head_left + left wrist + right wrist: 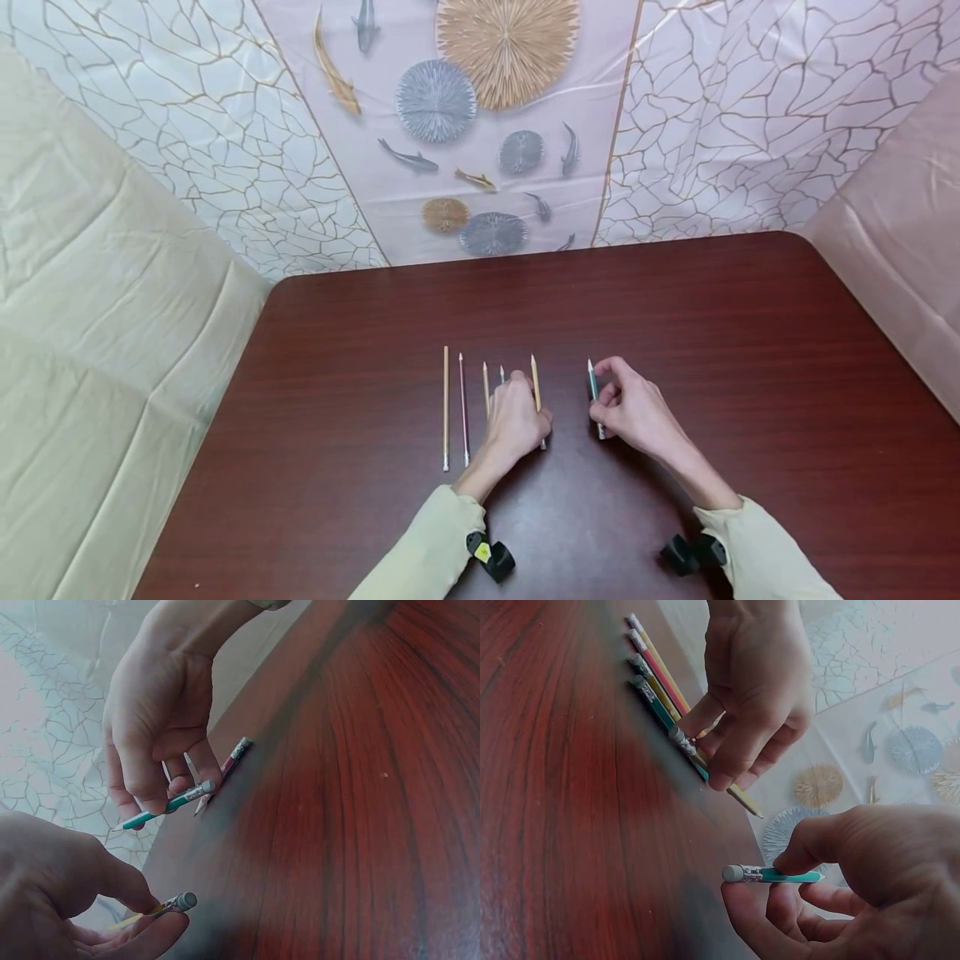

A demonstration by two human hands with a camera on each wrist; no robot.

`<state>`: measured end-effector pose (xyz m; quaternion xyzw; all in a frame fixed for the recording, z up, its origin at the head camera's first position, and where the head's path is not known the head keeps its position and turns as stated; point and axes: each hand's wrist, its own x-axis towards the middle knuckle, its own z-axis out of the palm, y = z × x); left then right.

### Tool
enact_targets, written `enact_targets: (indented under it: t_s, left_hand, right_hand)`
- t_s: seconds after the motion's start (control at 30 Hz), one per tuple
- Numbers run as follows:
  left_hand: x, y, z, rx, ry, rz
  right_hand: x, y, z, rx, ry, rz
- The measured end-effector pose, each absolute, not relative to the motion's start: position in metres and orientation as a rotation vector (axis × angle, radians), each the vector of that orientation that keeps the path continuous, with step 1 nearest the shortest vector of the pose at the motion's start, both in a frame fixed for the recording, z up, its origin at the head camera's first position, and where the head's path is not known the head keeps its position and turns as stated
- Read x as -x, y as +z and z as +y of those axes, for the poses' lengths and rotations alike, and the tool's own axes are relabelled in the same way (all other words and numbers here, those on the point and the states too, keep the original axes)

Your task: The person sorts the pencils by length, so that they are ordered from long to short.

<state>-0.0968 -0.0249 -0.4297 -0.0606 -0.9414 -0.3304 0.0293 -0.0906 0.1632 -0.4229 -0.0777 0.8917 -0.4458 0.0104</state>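
Observation:
My left hand [516, 421] pinches a yellow pencil [536, 379] between thumb and fingers, its tip pointing away from me. The right hand [633, 408] pinches a teal pencil [593, 382] near its eraser end; in the right wrist view, its grey eraser [733, 873] faces the camera. Left of the left hand lie a tan pencil [446, 408], a dark red pencil [463, 404] and another yellow pencil [486, 385]. A second teal pencil [502, 371] is partly hidden by the left hand. Beyond the right hand, the left wrist view shows a reddish pencil [234, 759].
The pencils are on a dark reddish-brown wooden table [337, 350] with rounded far corners. Behind it hangs a patterned cloth [480, 167]. Pale padded covers stand along the left side [112, 333] and the right side [900, 208].

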Motion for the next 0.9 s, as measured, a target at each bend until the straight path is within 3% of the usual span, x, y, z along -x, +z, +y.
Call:
enact_targets:
  t_s: [0.9]
  left_hand:
    - [0.0937,-0.4314,-0.0282,0.226,-0.875,-3.008]
  right_hand:
    - [0.0906,-0.4266,0.1553,0.270,-1.375,2.761]
